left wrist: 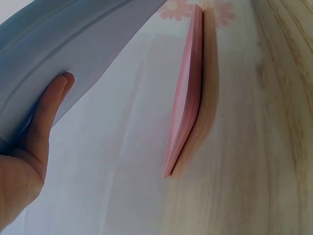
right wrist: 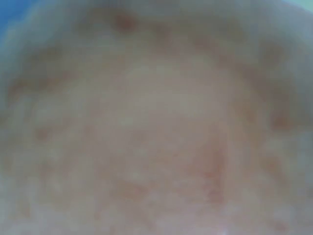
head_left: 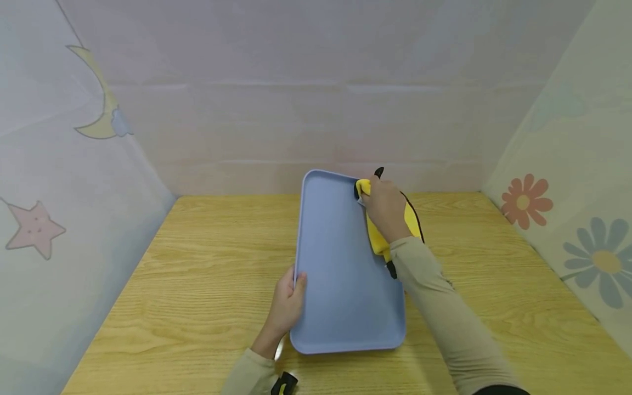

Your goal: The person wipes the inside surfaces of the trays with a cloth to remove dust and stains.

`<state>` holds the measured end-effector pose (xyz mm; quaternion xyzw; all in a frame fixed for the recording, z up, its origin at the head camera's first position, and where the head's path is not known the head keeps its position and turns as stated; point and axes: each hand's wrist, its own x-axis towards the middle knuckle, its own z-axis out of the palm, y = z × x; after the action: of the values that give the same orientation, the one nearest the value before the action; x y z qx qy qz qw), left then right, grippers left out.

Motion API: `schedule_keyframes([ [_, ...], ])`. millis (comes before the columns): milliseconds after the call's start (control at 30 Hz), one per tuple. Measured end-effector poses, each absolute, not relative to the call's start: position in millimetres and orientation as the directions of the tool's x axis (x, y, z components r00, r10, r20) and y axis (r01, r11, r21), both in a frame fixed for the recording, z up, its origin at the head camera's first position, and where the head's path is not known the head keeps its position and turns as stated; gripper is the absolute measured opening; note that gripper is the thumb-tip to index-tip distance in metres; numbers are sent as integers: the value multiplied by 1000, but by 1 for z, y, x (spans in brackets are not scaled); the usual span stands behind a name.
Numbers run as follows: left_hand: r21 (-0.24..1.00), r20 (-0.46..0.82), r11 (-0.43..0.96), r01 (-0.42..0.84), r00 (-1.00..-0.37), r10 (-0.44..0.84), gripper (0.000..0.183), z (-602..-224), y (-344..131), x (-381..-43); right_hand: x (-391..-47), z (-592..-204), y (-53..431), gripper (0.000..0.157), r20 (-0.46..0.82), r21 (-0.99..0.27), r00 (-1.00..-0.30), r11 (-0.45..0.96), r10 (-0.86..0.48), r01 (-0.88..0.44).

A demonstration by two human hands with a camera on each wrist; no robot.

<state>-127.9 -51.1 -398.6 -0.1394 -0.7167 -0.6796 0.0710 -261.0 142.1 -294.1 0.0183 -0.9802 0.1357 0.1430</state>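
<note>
A light blue rectangular tray [head_left: 345,285] is held up over the table, tilted so its inner face shows in the head view. My left hand [head_left: 286,302] grips its lower left edge, thumb over the rim; in the left wrist view that hand's fingers [left wrist: 49,105] lie along the tray's underside [left wrist: 93,58]. At the tray's upper right, my right hand [head_left: 387,207] grips a yellow cloth with black edging [head_left: 377,238], bunched under the fingers, and holds it against the tray. The right wrist view is a blur, filled by a close skin-toned surface.
A pink tray [left wrist: 188,98] lies on the wooden table [head_left: 212,274] in the left wrist view, below the blue one. Pale walls stand behind and at both sides, with a star [head_left: 35,229] and flowers [head_left: 604,262] printed on them.
</note>
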Motion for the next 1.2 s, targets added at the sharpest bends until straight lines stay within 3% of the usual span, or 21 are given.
schedule_keyframes([
  [300, 954, 292, 28, 297, -950, 110, 26, -394, -47, -125, -249, -289, 115, 40, 348, -237, -937, 964, -34, -123],
  [567, 954, 289, 47, 296, -951, 112, 25, -394, -43, -124, -239, -288, 95, 27, 515, -188, -849, 951, -116, -244],
  [733, 960, 265, 71, 273, -959, 104, 20, -395, -41, -125, -233, -289, 84, 28, 578, -134, -797, 942, -177, -307],
  [933, 956, 270, 90, 279, -958, 99, 18, -397, -40, -125, -224, -287, 74, 31, 596, -60, -757, 925, -268, -375],
  [1200, 953, 282, 88, 290, -955, 91, 18, -394, -41, -123, -222, -286, 76, 32, 593, -18, -750, 927, -291, -374],
])
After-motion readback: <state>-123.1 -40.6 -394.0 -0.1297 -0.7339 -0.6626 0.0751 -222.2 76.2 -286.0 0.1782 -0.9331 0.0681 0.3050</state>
